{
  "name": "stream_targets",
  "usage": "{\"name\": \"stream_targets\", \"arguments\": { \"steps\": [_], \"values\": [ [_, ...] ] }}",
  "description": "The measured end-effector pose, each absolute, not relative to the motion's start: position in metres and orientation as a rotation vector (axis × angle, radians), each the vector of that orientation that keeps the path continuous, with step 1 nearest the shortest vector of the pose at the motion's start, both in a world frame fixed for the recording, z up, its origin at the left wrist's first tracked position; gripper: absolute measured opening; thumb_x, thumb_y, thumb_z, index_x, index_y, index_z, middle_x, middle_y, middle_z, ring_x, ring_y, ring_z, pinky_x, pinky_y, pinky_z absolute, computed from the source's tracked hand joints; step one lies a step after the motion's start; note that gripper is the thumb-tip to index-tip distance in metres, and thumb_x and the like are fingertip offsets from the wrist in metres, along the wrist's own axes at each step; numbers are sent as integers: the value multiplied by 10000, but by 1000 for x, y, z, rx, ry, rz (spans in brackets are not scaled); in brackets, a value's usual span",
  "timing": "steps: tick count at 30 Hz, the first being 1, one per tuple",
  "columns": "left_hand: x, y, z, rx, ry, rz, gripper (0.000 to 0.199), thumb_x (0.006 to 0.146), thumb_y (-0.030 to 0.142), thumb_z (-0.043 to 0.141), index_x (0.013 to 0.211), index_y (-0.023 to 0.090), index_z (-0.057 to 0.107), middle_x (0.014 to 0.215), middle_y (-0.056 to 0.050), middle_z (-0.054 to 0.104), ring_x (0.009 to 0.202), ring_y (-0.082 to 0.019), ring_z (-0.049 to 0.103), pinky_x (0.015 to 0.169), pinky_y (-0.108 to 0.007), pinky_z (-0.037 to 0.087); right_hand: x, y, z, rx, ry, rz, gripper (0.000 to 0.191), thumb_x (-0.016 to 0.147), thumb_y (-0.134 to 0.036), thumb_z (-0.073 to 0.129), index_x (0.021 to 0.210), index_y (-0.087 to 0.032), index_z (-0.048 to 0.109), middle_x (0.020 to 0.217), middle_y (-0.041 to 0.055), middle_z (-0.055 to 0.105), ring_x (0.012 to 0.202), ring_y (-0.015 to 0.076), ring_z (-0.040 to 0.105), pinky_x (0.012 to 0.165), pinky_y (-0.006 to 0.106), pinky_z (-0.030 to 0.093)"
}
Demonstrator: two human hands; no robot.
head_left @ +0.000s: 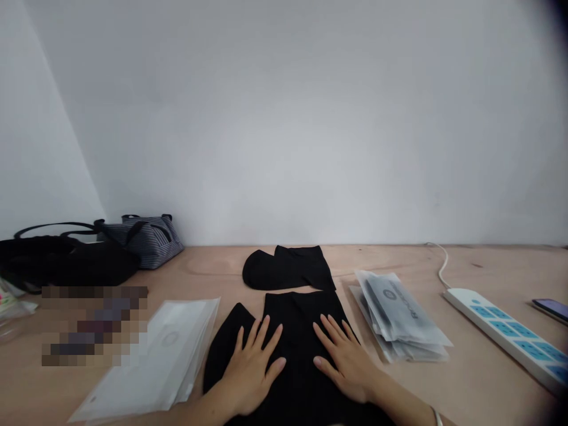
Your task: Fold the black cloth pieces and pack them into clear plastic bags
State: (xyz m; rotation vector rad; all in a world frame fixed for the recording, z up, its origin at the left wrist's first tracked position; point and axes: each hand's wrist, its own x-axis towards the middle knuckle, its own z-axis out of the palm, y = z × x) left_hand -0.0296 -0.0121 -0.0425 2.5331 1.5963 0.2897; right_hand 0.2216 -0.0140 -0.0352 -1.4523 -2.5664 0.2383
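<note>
Spread on the table in front of me is a black cloth piece [296, 331], its outline like a wide tube with a rounded flap at the left. My left hand [252, 364] lies flat on its left part, fingers apart. On its right part rests my right hand [344, 358], also flat with fingers spread. Just beyond lies a second black cloth piece [288, 269] of similar shape, close to the wall. Left of my hands is a stack of frosted zip bags [166, 346]. To the right, more frosted bags [399, 313] hold something dark inside.
A white power strip [506, 331] with blue sockets and a cable runs along the right side, near a phone [552, 309]. At the back left sit a black bag [66, 260] and a striped bag [153, 242]. A blurred patch hides something at left. A wall bounds the table [213, 266].
</note>
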Motion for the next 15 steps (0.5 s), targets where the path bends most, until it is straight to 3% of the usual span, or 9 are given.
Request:
{"name": "stream_targets", "arguments": {
  "steps": [3,5,7,9,11,15],
  "values": [
    [-35,-22,-24,2566,1504,361,532,876,499,310,1358,287,237,1438,-86,207,1298,-314,168,998,-574,136,224,-26,-21,-1408,-2463,261,520,854,-512,334,1264,-201,413,1348,118,344,1231,263,289,973,433,254],
    [-44,-32,-3,2581,1324,419,471,868,470,360,1300,282,350,1381,-72,330,1247,-281,285,1003,-496,200,226,-34,-10,-1349,-2439,323,464,761,-554,476,1036,-188,550,1128,103,504,1041,248,453,865,381,350],
    [-56,-44,19,2505,1139,384,304,832,449,448,1058,265,535,1125,-39,540,1026,-216,476,877,-342,368,228,-43,-3,-1288,-2469,407,469,602,-594,621,830,-190,554,912,49,535,844,214,497,758,344,382],
    [-68,-56,33,2459,1054,295,240,724,460,584,837,250,561,889,-6,572,812,-185,504,712,-271,406,228,-50,-3,-1261,-2499,467,471,508,-544,705,765,-193,524,850,18,517,785,195,485,712,318,376],
    [-76,-64,37,2432,1054,264,197,671,407,638,744,247,551,822,7,553,746,-174,480,662,-258,391,227,-56,-6,-1278,-2485,482,332,576,-398,696,763,-196,510,857,10,514,791,177,483,698,287,368],
    [-84,-69,23,2378,1078,256,17,731,264,559,715,265,566,798,20,562,760,-171,481,674,-260,386,227,-63,-15,-1350,-2545,437,50,715,-184,512,764,-190,505,858,27,550,793,164,508,695,264,370]
  ]
}}
